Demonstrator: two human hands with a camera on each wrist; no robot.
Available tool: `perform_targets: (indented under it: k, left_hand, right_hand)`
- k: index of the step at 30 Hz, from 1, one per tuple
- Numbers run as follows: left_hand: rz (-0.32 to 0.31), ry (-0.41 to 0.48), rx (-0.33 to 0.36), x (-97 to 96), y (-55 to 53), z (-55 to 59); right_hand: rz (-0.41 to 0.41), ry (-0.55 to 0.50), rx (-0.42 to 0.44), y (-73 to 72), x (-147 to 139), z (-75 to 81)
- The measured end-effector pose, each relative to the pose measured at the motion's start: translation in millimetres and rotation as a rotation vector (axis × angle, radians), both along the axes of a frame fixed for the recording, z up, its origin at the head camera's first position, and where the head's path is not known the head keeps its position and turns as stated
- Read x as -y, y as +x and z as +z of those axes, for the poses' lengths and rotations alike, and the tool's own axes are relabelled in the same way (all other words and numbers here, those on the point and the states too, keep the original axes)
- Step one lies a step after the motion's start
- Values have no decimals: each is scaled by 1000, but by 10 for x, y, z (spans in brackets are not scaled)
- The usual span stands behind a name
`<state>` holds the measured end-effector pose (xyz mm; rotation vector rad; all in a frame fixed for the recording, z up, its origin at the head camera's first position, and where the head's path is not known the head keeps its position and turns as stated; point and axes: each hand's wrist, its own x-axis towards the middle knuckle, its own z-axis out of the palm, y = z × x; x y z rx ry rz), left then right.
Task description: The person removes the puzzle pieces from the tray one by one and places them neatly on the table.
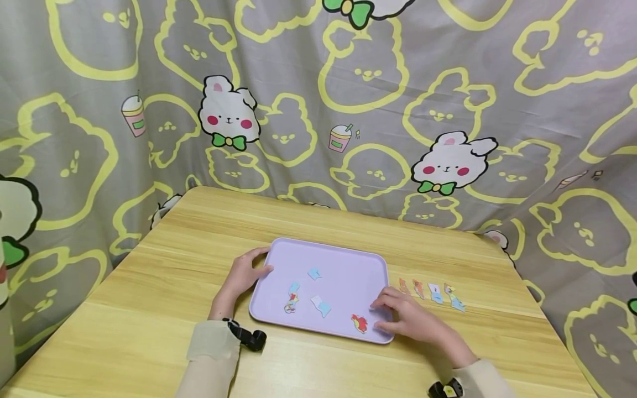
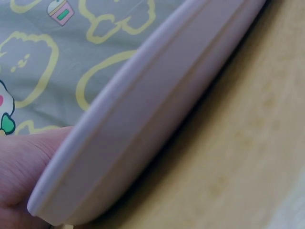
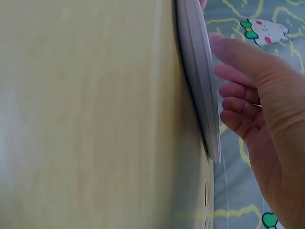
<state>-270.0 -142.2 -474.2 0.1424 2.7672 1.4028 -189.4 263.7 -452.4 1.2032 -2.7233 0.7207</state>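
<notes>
A lilac tray lies on the wooden table, with several small printed puzzle pieces on it. My left hand holds the tray's left edge, thumb over the rim. My right hand hovers over the tray's right end, fingers loosely bent and thumb apart, with nothing between them. Nearest to it is a red and yellow piece. Farther left lie a white and blue piece, a light blue piece and a long multicoloured piece. In the right wrist view the thumb overlaps the tray rim.
Right of the tray, a row of puzzle pieces lies on the table: two orange ones, a white and blue piece and a yellow and blue piece. A grey patterned curtain hangs behind and beside the table.
</notes>
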Motion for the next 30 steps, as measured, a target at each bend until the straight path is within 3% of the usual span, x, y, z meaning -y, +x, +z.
perform_targets:
  k: [17,23,30]
  left_hand:
    - [1,-3,-6,-5,6,5]
    - [-1,-4,-6,-10,8,2]
    - [0,-3,-1,-3,8,5]
  right_hand:
    - [91,73,-69,29,211,-28]
    - [87,62,-44,25,224,-40]
    - [95,67,-72,8,261,-27]
